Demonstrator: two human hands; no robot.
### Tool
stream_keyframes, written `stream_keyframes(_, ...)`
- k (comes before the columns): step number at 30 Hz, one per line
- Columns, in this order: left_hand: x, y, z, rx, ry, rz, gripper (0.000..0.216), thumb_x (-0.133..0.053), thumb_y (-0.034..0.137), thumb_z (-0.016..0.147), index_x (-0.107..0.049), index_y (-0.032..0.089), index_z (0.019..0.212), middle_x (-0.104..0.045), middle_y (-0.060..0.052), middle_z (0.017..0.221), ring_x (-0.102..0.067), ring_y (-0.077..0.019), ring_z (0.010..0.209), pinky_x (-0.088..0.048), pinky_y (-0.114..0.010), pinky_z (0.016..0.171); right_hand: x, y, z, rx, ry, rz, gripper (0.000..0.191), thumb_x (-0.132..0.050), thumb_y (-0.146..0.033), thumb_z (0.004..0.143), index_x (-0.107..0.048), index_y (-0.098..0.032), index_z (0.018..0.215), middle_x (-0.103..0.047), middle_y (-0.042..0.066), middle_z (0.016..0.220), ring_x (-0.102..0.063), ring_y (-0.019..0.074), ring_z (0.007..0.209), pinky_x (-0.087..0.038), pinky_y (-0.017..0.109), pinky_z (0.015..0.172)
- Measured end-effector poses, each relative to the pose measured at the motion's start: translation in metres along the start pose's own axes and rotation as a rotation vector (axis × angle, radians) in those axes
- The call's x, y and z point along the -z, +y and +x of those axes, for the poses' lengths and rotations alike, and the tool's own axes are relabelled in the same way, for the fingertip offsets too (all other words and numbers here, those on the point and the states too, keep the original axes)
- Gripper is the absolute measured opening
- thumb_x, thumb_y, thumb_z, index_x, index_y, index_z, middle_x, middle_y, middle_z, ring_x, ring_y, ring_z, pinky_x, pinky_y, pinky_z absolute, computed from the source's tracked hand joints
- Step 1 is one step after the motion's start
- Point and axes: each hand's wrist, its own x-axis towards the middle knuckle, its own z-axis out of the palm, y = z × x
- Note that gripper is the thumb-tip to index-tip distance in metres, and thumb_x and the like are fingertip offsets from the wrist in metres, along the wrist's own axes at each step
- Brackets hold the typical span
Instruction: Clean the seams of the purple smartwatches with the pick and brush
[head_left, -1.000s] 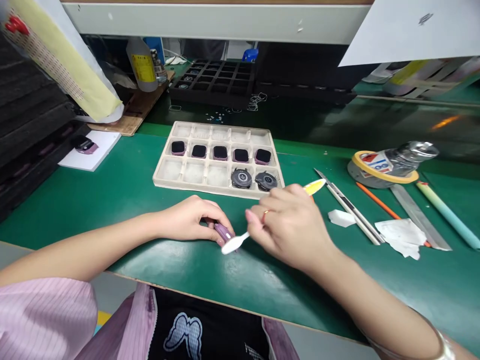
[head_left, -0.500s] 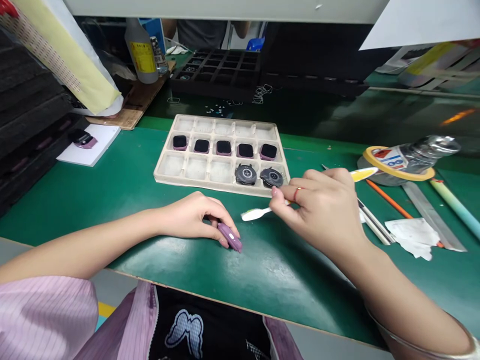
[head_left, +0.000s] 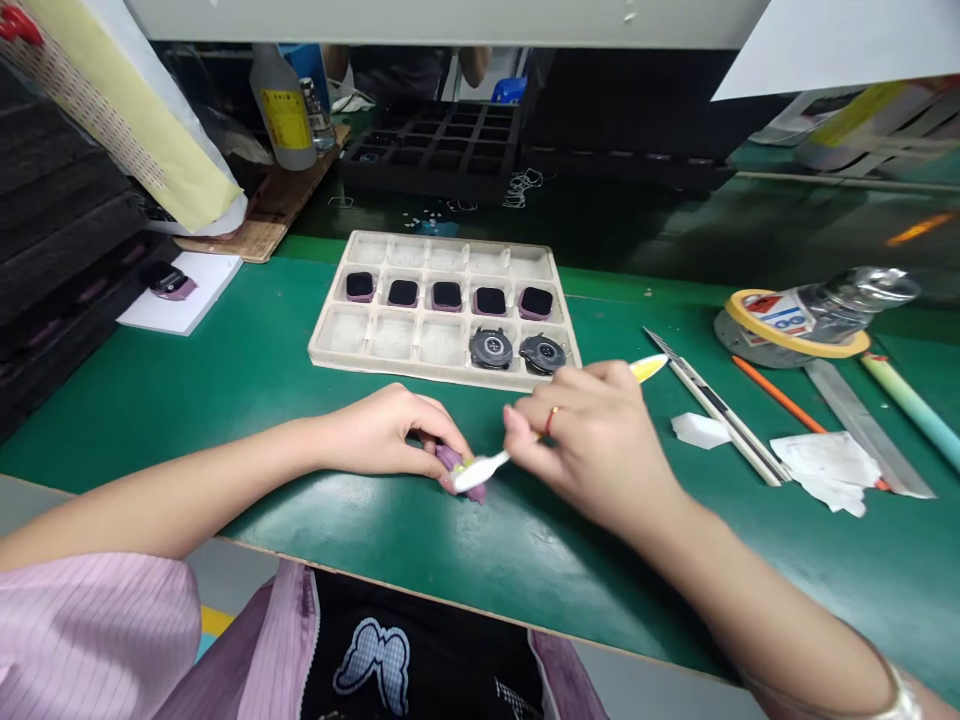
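Note:
A purple watch case (head_left: 474,493) is gripped on edge by my left hand (head_left: 394,432), low over the green bench. My right hand (head_left: 600,430) is closed around a white and yellow toothbrush (head_left: 484,470). The brush head lies against the side of the case, covering part of it. Beyond both hands stands a pale compartment tray (head_left: 349,330). Its middle row holds several purple square watches (head_left: 448,296) with dark screens. In its front row, at the right, lie two round black watch parts (head_left: 492,348).
On the right lie a craft knife (head_left: 697,385), a white block (head_left: 700,430), crumpled tissue (head_left: 825,465), a steel ruler (head_left: 870,430) and a glass bottle (head_left: 817,310) with a tape roll around it. At left, another purple watch (head_left: 169,281) rests on a white pad (head_left: 187,310). Black trays (head_left: 60,240) are stacked there.
My right hand has moved left and brought the toothbrush head from beside the watch case onto it. My left hand holds the case in nearly the same place.

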Motion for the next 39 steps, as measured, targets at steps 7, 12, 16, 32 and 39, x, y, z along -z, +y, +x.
stream_keyframes(7, 0.000, 0.000, 0.000, -0.002, -0.012, -0.006, 0.016, -0.079, 0.017, 0.081, -0.080, 0.019, 0.098, -0.076, -0.005, 0.094, -0.070, -0.0156, 0.087, -0.055, -0.024, 0.080, 0.000, 0.000, -0.002, -0.049, 0.036, 0.064, 0.040, -0.050, -0.021, 0.096, -0.045, -0.021, 0.057, -0.055, -0.002, 0.051, -0.043, 0.0143, 0.054, -0.030, 0.036, 0.066)
stream_keyframes(12, 0.000, -0.001, 0.000, -0.020, -0.015, 0.005, 0.020, -0.079, 0.019, 0.082, -0.079, 0.019, 0.102, -0.077, -0.005, 0.097, -0.070, -0.0159, 0.090, -0.055, -0.025, 0.082, 0.000, 0.007, -0.005, -0.099, 0.046, -0.049, 0.041, -0.052, -0.023, 0.096, -0.046, -0.021, 0.055, -0.057, 0.000, 0.051, -0.044, 0.0161, 0.057, -0.029, 0.038, 0.069)
stream_keyframes(16, 0.000, 0.000, 0.000, -0.008, -0.026, 0.027, 0.017, -0.081, 0.020, 0.081, -0.079, 0.020, 0.098, -0.077, -0.004, 0.094, -0.069, -0.0155, 0.088, -0.054, -0.024, 0.080, 0.001, 0.001, -0.007, -0.128, 0.037, 0.062, 0.042, -0.049, -0.021, 0.097, -0.044, -0.021, 0.055, -0.054, -0.001, 0.049, -0.043, 0.0145, 0.053, -0.030, 0.036, 0.067)
stream_keyframes(32, -0.002, 0.004, -0.004, -0.149, -0.001, 0.073, 0.013, -0.072, 0.022, 0.090, -0.075, 0.020, 0.103, -0.075, -0.005, 0.097, -0.068, -0.0147, 0.091, -0.052, -0.025, 0.086, 0.038, 0.080, -0.039, -0.917, -0.123, -0.334, 0.018, -0.059, -0.033, 0.089, -0.066, -0.019, 0.081, -0.063, 0.012, 0.074, -0.059, 0.0308, 0.075, -0.035, 0.035, 0.063)
stream_keyframes(39, -0.007, 0.004, -0.008, -0.127, 0.101, 0.120, 0.021, -0.076, 0.025, 0.087, -0.074, 0.020, 0.107, -0.075, -0.004, 0.099, -0.068, -0.0152, 0.091, -0.052, -0.026, 0.085, 0.024, 0.053, -0.030, -0.968, -0.227, -0.086, 0.017, -0.072, -0.023, 0.065, -0.057, -0.024, 0.056, -0.060, 0.005, 0.054, -0.057, 0.0250, 0.053, -0.035, 0.033, 0.052)
